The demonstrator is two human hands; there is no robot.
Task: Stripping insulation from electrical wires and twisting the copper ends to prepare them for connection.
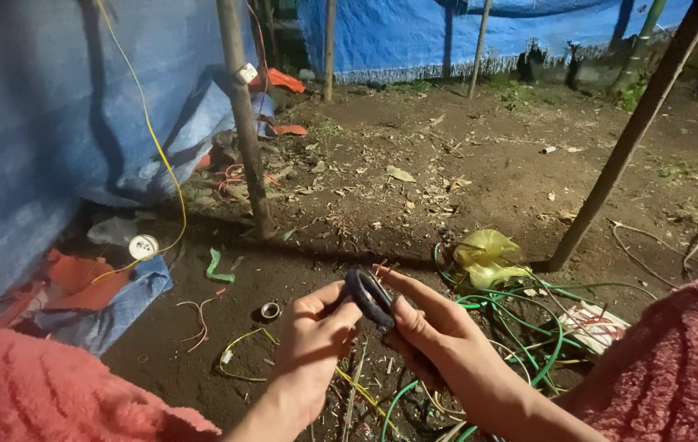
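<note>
Low at the frame's centre, over bare dirt, the left hand and right hand together pinch a dark roll of tape, both clenched on it, and it could probably slip into the tangled green wires below if either grip loosens.
</note>
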